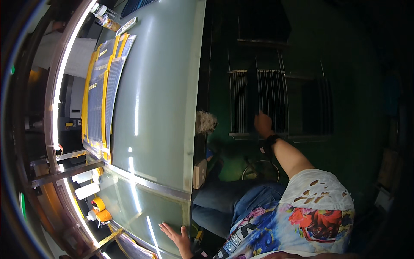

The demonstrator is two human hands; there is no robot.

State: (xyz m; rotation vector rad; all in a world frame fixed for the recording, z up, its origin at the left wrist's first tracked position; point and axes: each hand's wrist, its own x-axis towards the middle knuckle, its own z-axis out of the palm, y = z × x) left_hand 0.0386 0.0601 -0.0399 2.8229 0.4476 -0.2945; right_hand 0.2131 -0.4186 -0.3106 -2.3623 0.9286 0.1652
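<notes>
My left hand (174, 238) is by the near edge of the glass-topped table (166, 99), low in the view. Its fingers are spread and nothing is in them. My right hand (263, 124) reaches down to a wire rack (274, 97) with several narrow slots, on the right of the table. Its fingers are curled together at the rack's near part, beside a dark, thin upright sheet (252, 93). Shadow hides what the fingertips hold, if anything.
Flat blue panels edged with yellow tape (98, 93) lie on the table's left side. A bottle (108, 21) and tape rolls (101, 211) stand along that side, near a bright lamp tube (60, 73). Another dark rack (317, 105) stands farther right on the green floor (358, 129).
</notes>
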